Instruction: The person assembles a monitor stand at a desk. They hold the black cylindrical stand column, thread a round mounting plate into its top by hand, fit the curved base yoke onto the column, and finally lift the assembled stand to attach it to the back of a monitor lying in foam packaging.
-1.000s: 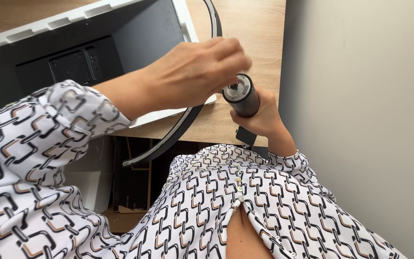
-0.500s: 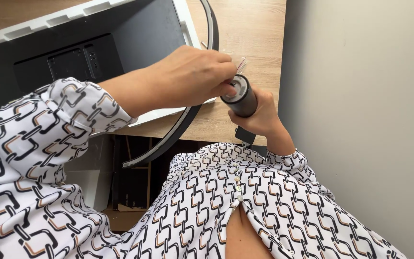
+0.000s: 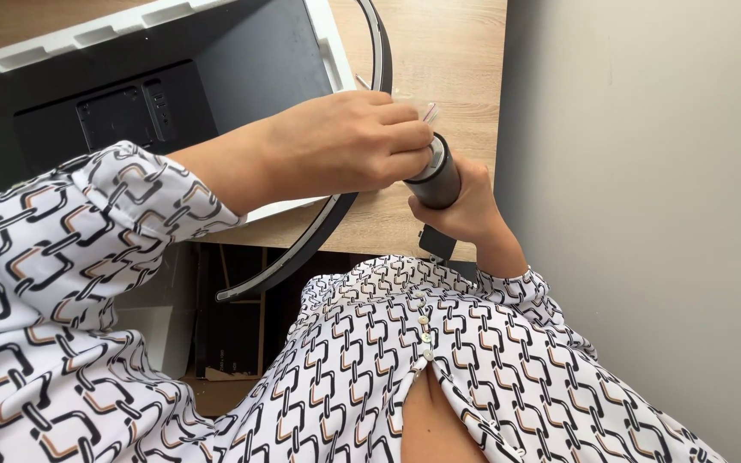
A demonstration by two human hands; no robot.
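Note:
My right hand (image 3: 466,208) grips a short black cylinder (image 3: 436,181) from below, holding it tilted over the desk's front edge. A small black block (image 3: 436,243) sticks out under that hand. My left hand (image 3: 345,147) reaches across from the left, and its closed fingertips pinch the cylinder's silvery top end, hiding it. A bit of clear plastic (image 3: 429,110) shows just past those fingers. Both arms wear a white sleeve with a black and tan chain pattern.
A dark flat screen (image 3: 173,77) lies back-up in white foam (image 3: 319,43) on the wooden desk (image 3: 448,51). A curved black hoop (image 3: 302,249) runs past the screen and over the desk's edge. A plain wall (image 3: 645,171) stands close on the right.
My left hand has come down and to the right onto the cylinder's top, covering the round metal end that showed a second ago. My right hand has held the cylinder nearly still.

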